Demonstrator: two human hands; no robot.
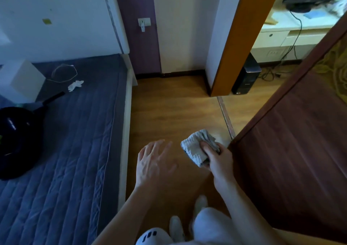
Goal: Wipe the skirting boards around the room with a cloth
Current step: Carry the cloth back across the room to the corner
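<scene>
Grip of right hand (218, 158) closed around folded grey cloth (195, 148) above floor (169, 103), beside door (291, 160). Grip of left hand (152, 162) wide, empty. Dark skirting board (178, 74) along far wall.

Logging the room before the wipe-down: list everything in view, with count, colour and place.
cloth: one, grey, in the right hand
skirting board: one run, dark, foot of far wall
mattress: one, blue, left
frying pan: one, dark, on the mattress
box: one, white, on the mattress
tissue: one, white, on the mattress
door: one, brown, right
computer tower: one, black, on the floor, upper right
left hand: one, open, over the floor
right hand: one, grips the cloth
</scene>
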